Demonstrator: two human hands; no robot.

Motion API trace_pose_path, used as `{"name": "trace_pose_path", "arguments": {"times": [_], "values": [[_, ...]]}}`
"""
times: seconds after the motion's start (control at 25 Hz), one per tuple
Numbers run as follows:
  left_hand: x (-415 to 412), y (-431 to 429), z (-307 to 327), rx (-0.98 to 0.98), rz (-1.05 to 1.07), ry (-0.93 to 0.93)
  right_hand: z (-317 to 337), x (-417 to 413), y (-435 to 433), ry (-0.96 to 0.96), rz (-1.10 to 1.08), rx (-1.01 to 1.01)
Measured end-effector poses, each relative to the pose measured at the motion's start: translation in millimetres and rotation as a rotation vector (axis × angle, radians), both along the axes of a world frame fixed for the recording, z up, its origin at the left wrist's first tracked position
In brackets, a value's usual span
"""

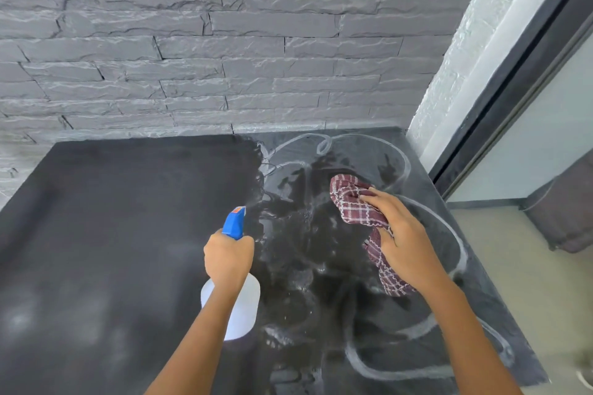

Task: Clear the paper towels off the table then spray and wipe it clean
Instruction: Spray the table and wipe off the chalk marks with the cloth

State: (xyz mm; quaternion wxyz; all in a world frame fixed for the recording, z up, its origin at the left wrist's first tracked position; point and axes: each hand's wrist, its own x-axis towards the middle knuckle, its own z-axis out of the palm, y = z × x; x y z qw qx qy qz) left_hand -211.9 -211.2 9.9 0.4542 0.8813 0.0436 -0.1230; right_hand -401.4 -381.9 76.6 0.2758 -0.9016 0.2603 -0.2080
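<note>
Left hand: you gripped the spray bottle above the table.
Right hand: you pressed straight fingers onto the checked cloth.

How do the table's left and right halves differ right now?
The left half looks dry and matte with faint hazy patches; the right half is wet, glossy and streaked with pale swirls. The right hand presses the checked cloth on the right half, not the left half. Both are dark.
</note>
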Motion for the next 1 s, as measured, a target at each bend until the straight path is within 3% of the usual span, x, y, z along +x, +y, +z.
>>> {"name": "trace_pose_path", "arguments": {"times": [0.32, 0.6, 0.76, 0.88, 1.0], "values": [[64.7, -53.4, -6.3, -0.043, -0.007, -0.012, -11.2, 61.4, -37.7, 0.018, 0.04, 0.033], [112.6, -69.7, -11.0, -0.329, 0.141, -0.117, -66.0, 148.1, -33.6, 0.123, 0.052, -0.041], [137.9, -76.4, -18.2, -0.384, 0.207, -0.223, -136.6, 180.2, 14.8, 0.382, 0.34, 0.024], [158.3, -76.2, -26.0, -0.36, 0.189, -0.288, -180.8, 177.9, 17.9, 0.481, 0.488, -0.197], [169.8, -70.9, -37.3, -0.34, 0.136, -0.344, -189.8, 206.5, -22.9, 0.454, 0.311, -0.303]]}}
